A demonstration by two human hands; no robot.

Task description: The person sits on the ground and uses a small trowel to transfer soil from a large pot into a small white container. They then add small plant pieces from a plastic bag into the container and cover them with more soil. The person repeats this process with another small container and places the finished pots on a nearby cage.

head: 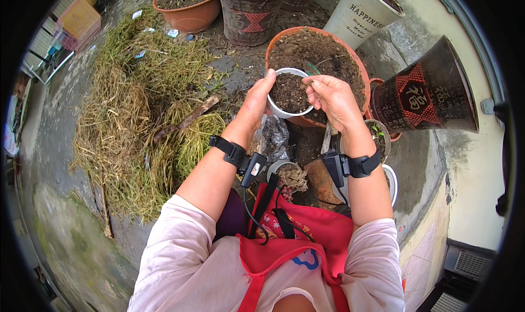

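My left hand (259,96) grips the left side of a white plastic pot (283,114), its thumb along the rim. Dark crumbly soil (289,92) fills the pot, which is held above the near edge of a wide orange planter (366,72). At the pot's right rim, my right hand (331,96) has its thumb and fingertips pinched on what looks like a small clump of soil (308,82). Just beyond the right fingers shows a thin green thing (313,68), too small to name. Brown soil (303,45) lies in the planter.
Left lies a heap of dried grass (123,111) with a wooden stick (192,117). A tipped dark glazed pot (422,92) lies right; a pale tall planter (361,14) leans behind. Nearer are a crumpled plastic bag (274,137), a seedling pot (378,141) and a brick (323,180).
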